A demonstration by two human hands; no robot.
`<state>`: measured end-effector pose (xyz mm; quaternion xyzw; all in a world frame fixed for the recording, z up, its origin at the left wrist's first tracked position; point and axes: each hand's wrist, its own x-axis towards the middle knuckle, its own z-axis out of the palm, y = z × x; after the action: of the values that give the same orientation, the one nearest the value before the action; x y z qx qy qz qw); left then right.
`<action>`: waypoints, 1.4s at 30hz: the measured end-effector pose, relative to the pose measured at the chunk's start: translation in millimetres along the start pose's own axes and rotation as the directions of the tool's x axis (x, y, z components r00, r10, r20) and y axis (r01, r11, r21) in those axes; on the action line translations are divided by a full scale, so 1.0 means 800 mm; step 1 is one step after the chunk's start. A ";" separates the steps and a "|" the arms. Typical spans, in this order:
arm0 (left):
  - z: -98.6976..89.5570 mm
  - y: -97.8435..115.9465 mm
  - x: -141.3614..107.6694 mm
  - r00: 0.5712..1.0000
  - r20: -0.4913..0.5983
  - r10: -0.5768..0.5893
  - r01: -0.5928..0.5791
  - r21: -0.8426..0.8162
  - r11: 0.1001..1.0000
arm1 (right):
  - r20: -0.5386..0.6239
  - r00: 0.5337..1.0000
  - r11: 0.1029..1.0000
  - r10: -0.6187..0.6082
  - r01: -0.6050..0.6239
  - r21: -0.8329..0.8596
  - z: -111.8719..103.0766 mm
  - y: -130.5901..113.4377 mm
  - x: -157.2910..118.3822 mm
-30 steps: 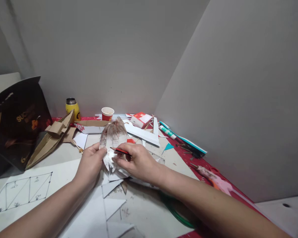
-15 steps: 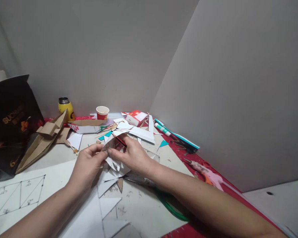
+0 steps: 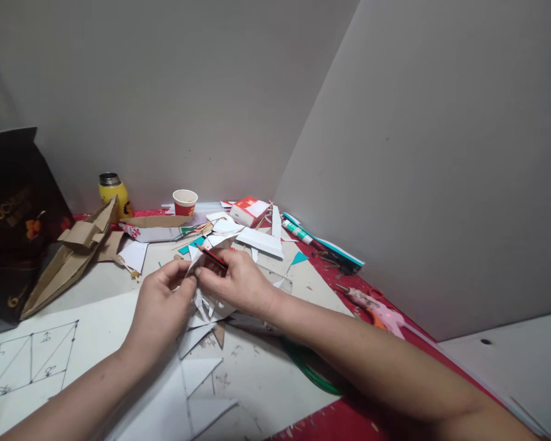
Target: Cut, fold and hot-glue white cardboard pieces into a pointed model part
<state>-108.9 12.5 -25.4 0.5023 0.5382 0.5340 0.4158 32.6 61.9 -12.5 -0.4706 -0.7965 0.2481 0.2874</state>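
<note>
My left hand (image 3: 168, 294) pinches the left side of a small folded white paper piece (image 3: 194, 257) near the middle of the view. On its other side, my right hand (image 3: 232, 278) has its fingers closed on a dark red and black pencil (image 3: 213, 257), with its thumb at the paper. The pencil's tip points up and left, above the paper. Cut white paper scraps (image 3: 202, 334) lie under and below both hands. A white sheet with drawn lines (image 3: 32, 355) lies at the lower left.
Brown cardboard boat (image 3: 68, 257), black bag (image 3: 13, 233), yellow bottle (image 3: 114, 195) and paper cup (image 3: 185, 203) stand left and behind. A red-white packet (image 3: 249, 212), pink glue gun (image 3: 381, 312) and green cable (image 3: 307, 370) lie around the board (image 3: 321, 294).
The whole view has shifted slightly, so objects appear a little further left and up. The pencil shows more clearly above the paper, and my right fingers have moved slightly.
</note>
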 end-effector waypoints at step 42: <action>0.000 0.011 -0.003 0.986 -0.071 0.150 -0.122 0.297 0.947 | -0.026 0.997 0.971 -0.075 0.079 0.224 0.002 -0.003 -0.001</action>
<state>-107.5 9.7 -16.4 0.5688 0.5936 0.4990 0.2741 30.6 60.4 -12.2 -0.4060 -0.7783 0.3213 0.3552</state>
